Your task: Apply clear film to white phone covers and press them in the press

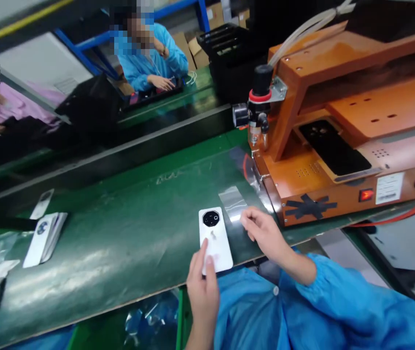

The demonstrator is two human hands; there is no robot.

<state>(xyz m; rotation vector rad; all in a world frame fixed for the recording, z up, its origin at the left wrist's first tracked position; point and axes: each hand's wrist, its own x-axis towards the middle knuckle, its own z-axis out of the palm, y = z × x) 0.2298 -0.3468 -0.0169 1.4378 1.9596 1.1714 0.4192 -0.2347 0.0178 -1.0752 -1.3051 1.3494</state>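
Green table before you, orange machine at right. White phone lies near table's front edge, long axis pointing away from you, leaning slightly left; round black camera at far end. Your left hand: fingers apart, resting on phone. Your right hand: fingers bent inward by clear film; cannot tell if gripping. Machine's white label: print too small to read.

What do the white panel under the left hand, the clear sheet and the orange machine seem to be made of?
White panel: smooth plastic or glass, cannot tell which; its even surface has a slight shine.
Clear sheet: probably glossy plastic film; the green tabletop shows through under pale glare.
Orange machine: probably metal with a satin coating; its panels have holes and a soft sheen.
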